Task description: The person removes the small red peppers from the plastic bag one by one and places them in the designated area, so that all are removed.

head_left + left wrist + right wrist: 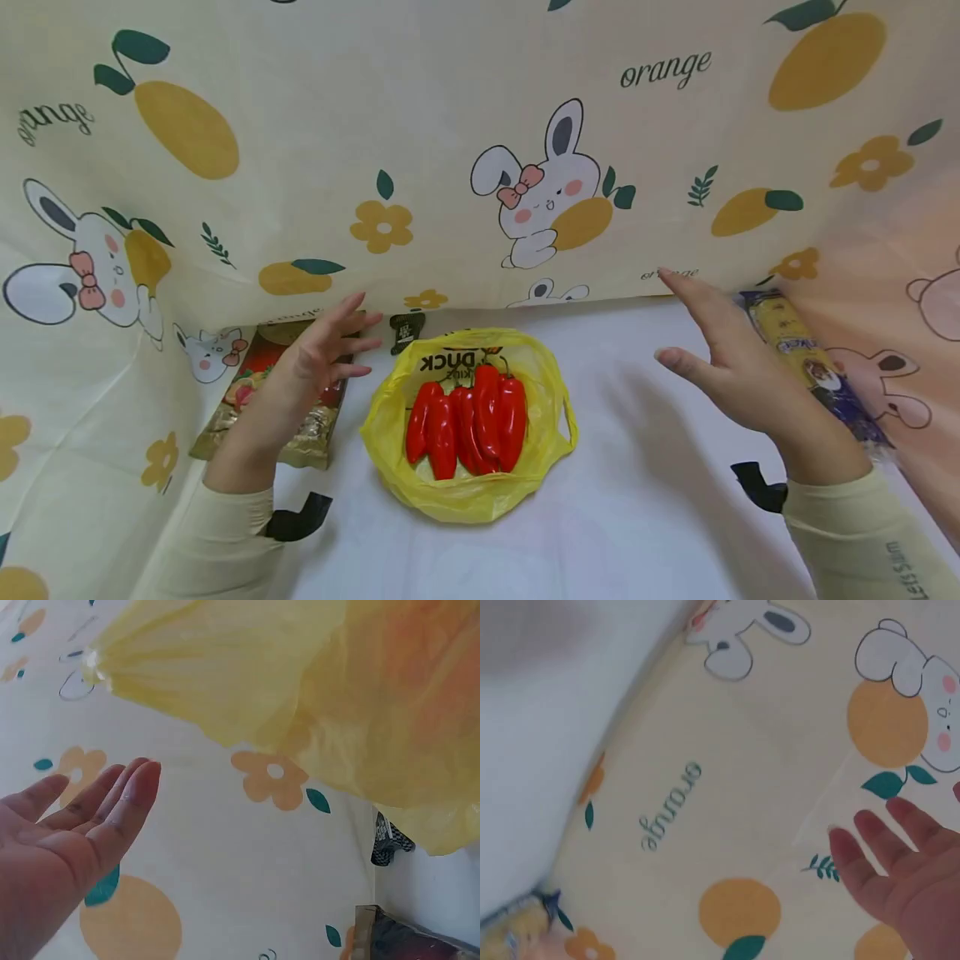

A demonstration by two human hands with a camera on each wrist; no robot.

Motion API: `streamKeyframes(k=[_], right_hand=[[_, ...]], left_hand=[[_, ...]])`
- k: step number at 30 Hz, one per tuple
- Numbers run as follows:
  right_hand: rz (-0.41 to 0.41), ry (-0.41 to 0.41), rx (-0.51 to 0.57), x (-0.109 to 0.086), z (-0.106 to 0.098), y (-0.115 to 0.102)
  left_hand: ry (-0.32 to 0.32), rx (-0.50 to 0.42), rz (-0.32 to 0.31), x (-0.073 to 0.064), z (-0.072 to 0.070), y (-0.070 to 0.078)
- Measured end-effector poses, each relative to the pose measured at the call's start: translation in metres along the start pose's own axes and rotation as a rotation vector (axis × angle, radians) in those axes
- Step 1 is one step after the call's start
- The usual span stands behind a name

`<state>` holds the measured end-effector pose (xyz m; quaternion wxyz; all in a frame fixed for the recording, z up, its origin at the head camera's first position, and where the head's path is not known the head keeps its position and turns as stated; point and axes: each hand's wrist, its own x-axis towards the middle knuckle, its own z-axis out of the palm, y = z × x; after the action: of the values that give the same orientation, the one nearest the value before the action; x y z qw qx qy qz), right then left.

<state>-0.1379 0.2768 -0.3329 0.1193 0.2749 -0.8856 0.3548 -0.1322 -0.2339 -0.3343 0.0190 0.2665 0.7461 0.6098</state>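
Observation:
A yellow plastic bag (468, 500) lies spread on the white surface with its mouth facing up. Several shiny red peppers (441, 429) rest side by side inside it. My left hand (303, 367) hovers to the left of the bag, fingers spread and nothing in them. To the right, my right hand (731, 367) is held in the air, apart from the bag, its fingers straight. The left wrist view has the left hand (75, 840) beneath the bag's yellow side (225, 682). In the right wrist view the right hand (907, 877) touches nothing.
A red and gold food packet (315, 433) lies partly behind the left forearm. Beyond the bag is a small black packet (407, 331). A long yellow and blue package (810, 358) lies at the right. Patterned cloth (450, 125) walls the back and sides.

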Motion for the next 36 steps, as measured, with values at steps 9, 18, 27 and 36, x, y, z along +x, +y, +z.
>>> streamKeyframes(k=[9, 18, 27, 36], right_hand=[[0.008, 0.044, 0.121, -0.005, 0.031, -0.013], [-0.039, 0.078, 0.238, 0.001, 0.059, -0.020], [-0.113, 0.068, 0.335, 0.006, 0.090, -0.025], [-0.093, 0.067, 0.407, 0.015, 0.116, -0.031]], left_hand=[[-0.018, -0.031, -0.017, -0.011, 0.000, -0.016], [-0.067, -0.016, 0.032, -0.018, 0.003, -0.026], [-0.094, 0.063, -0.064, -0.020, 0.005, -0.031], [-0.105, -0.003, -0.113, -0.016, 0.014, -0.033]])
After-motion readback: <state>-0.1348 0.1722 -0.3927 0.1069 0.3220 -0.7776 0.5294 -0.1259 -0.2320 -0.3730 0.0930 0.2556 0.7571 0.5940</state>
